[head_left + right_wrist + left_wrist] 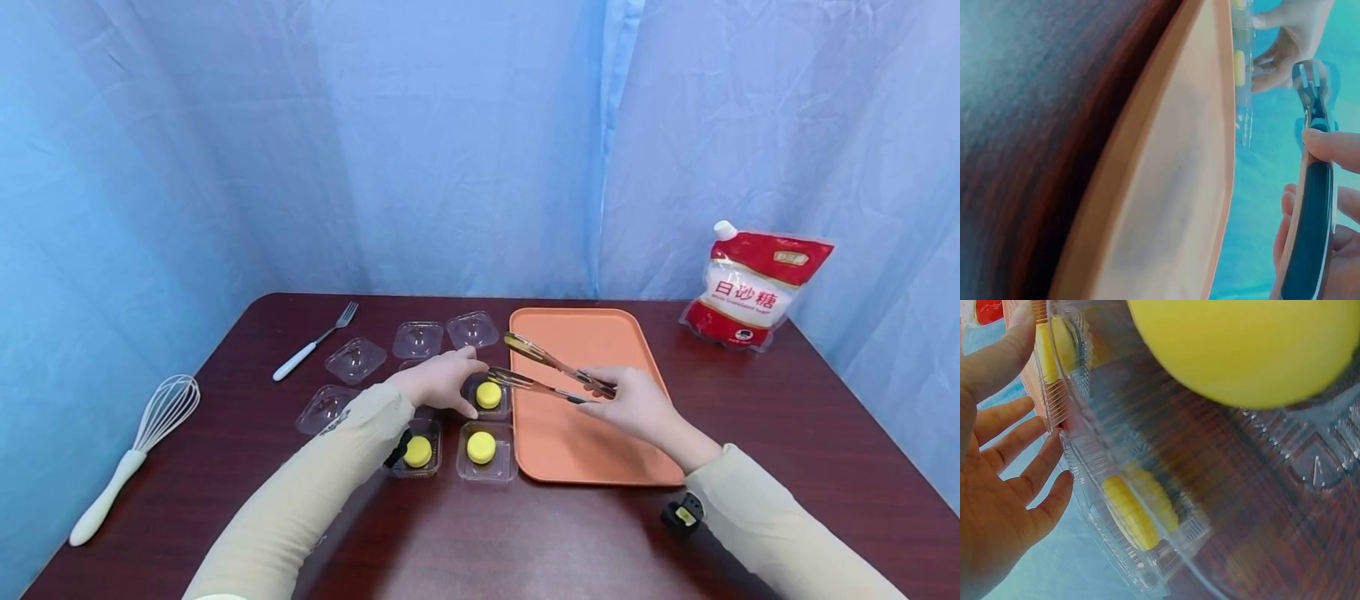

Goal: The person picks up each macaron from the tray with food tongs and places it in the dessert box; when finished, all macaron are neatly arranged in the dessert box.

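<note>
Right hand (633, 404) grips the tongs (555, 362), tips parted by the orange tray's (592, 450) left edge! Left hand (442, 381), fingers loosely spread, is at the far clear containers (487, 473); 3 yellow macarons (481, 447) show inside those, left of the tray.

Shiny metal tongs (555, 362), clear plastic containers (502, 468)

A white-handled wire balloon whisk (110, 496) lies along the left side of the dark reddish-brown wooden counter (540, 550). Farther back lies a metal fork with a white handle (296, 361), tines toward the far edge. A red-and-white plastic sugar pouch with a white cap (752, 292) occupies the far right corner. Pale blue fabric curtains (465, 150) hang behind.
</note>
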Motion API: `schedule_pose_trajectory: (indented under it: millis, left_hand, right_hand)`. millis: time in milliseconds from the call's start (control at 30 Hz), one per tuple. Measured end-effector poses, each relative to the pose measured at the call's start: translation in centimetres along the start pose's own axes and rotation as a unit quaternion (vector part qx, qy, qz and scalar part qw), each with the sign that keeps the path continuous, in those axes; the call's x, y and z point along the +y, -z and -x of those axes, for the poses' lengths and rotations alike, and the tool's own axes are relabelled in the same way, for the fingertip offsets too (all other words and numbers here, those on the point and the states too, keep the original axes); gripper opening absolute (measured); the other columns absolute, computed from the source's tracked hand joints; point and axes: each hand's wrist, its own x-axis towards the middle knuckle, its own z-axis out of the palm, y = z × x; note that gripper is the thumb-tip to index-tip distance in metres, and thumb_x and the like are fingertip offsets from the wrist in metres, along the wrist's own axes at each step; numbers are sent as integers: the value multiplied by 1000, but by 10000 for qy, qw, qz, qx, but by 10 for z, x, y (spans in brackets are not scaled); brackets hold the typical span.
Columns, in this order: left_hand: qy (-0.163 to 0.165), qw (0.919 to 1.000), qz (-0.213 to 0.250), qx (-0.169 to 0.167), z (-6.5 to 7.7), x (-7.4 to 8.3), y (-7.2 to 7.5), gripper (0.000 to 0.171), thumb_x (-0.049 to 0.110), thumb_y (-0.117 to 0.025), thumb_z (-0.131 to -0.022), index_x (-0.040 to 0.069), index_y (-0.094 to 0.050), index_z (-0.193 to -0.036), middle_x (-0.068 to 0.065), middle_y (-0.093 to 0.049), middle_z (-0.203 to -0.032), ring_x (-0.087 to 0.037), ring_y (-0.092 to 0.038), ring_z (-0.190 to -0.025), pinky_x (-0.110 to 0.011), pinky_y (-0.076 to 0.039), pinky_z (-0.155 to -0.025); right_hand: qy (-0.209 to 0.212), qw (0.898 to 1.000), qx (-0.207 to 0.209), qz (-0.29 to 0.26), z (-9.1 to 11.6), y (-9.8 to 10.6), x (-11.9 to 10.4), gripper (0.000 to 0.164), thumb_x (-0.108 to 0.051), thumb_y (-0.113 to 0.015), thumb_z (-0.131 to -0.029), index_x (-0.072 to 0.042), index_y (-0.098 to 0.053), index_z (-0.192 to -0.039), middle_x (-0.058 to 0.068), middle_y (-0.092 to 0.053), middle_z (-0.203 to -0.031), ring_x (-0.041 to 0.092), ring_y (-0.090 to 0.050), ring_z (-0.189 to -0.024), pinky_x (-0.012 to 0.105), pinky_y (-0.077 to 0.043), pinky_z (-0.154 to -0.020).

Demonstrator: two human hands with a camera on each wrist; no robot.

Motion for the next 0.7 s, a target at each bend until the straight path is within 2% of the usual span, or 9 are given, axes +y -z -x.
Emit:
schedule_pose_trajectory:
  millis: [333,500,600,700]
  left_hand:
    - [-19,10000,36,-1,0,-1,0,69,29,-78,-78,11,-50,-138,-7,-49,-120,-19,-52,-109,-35,-45,-98]
    - [-28,10000,38,18,1,0,1,69,28,-79,-78,10,-50,-137,-8,-49,-119,-19,-52,-107,-35,-46,-97]
    - [-39,10000,41,23,2,1,2,69,28,-79,-78,10,-50,-137,-8,-50,-118,-19,-52,-106,-35,-46,-97]
    - [-62,10000,53,25,2,1,1,69,28,-79,-77,9,-50,-137,-8,-50,-117,-19,-52,-105,-35,-46,-96]
  right_hand:
    - [-331,9985,-63,-442,6,15,16,52,-14,-74,-80,-1,-59,-128,13,-70,-105,28,-63,-98,28,-51,-69]
    - [-551,9945,-114,-879,9,22,26,56,-13,-73,-81,3,-54,-131,15,-69,-99,24,-63,-93,22,-52,-65]
    - [-823,9900,-119,-1142,12,27,31,59,-14,-72,-83,3,-50,-134,17,-68,-102,20,-61,-90,21,-53,-67]
    - [-1106,9857,-83,-1270,15,31,37,62,-16,-71,-85,2,-46,-138,22,-64,-115,24,-63,-97,24,-56,-74]
